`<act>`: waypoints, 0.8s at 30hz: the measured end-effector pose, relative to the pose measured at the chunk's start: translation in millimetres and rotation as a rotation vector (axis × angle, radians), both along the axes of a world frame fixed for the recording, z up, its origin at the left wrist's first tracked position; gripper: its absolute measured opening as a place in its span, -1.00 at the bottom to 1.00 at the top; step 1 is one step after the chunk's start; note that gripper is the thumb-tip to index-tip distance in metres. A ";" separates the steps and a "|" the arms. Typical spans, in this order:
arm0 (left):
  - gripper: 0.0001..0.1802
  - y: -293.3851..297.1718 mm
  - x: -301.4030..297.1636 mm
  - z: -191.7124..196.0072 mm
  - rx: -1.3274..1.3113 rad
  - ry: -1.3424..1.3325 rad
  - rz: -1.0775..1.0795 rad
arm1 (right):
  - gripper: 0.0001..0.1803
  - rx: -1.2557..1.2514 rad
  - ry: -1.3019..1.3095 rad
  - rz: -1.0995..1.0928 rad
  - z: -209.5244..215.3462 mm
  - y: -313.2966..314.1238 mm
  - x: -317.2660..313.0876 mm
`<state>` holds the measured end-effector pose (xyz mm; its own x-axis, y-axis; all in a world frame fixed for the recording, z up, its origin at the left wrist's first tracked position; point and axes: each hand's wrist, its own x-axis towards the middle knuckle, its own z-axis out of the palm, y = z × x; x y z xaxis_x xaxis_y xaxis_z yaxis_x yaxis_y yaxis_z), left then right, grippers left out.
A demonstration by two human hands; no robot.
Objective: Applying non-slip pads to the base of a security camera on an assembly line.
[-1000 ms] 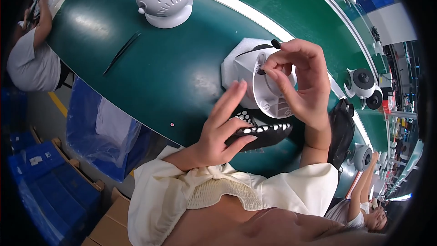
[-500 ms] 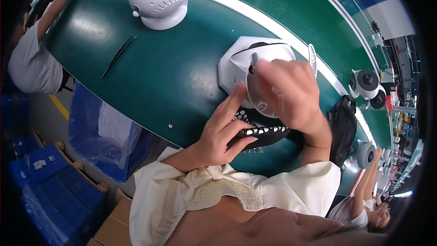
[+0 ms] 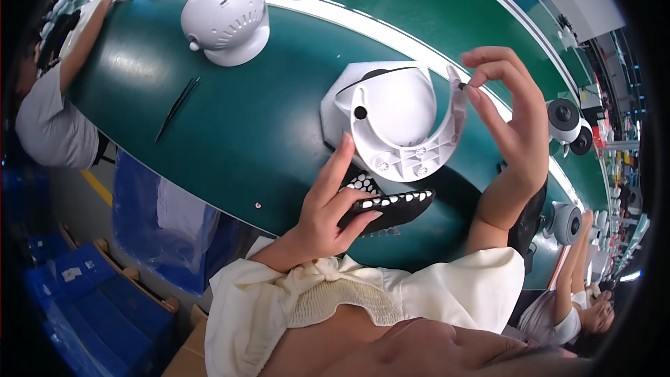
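A smooth white plastic bracket [image 3: 412, 136], curved like a horseshoe with ribbed screw bosses along its lower rim, is seen standing over a white hexagonal base [image 3: 335, 108] on the matt green table [image 3: 230, 146]. A small dark plug [image 3: 461, 86] is pinched between thumb and forefinger of the right hand [image 3: 513, 122], right at the tip of the bracket's right arm; the bracket itself lies just left of and below that pinch. The left hand [image 3: 328, 213] is closed loosely on a black tray [image 3: 391, 206] studded with small white pieces, the forefinger stretched upward and touching the bracket's lower left edge. Above and well left of both grips, a rounded white housing [image 3: 225, 17] with slotted vents is set, and thin black tweezers [image 3: 176, 107] lie flat on the table.
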<state>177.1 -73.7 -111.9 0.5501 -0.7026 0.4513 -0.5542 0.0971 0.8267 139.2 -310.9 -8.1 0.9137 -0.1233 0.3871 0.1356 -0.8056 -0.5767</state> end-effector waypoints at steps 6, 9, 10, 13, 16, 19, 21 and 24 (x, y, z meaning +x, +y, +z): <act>-0.79 7.1 6.1 -12.5 0.022 0.003 0.016 | -0.89 0.452 0.165 0.068 -27.3 -9.4 17.8; -0.79 9.0 8.0 -17.2 0.032 0.025 0.031 | -0.86 0.442 0.204 0.070 -30.4 -13.0 20.6; -0.79 8.6 8.2 -18.3 0.029 0.027 0.020 | -0.86 0.441 0.203 0.058 -30.3 -14.4 20.2; -0.78 9.5 10.8 -20.3 0.038 0.031 0.042 | -0.85 0.454 0.204 0.068 -29.5 -16.2 21.4; -0.78 10.1 12.8 -24.3 0.033 0.049 0.049 | -0.83 0.502 0.264 0.067 -30.6 -17.5 24.5; -0.77 10.9 14.2 -28.8 0.036 0.064 0.048 | -0.83 0.493 0.286 0.080 -35.3 -17.2 28.8; -0.77 11.3 15.4 -30.4 0.034 0.073 0.050 | -0.82 0.485 0.288 0.091 -35.0 -17.5 30.8; -0.77 11.4 17.1 -31.1 0.035 0.082 0.052 | -0.83 0.479 0.297 0.084 -35.2 -17.7 32.6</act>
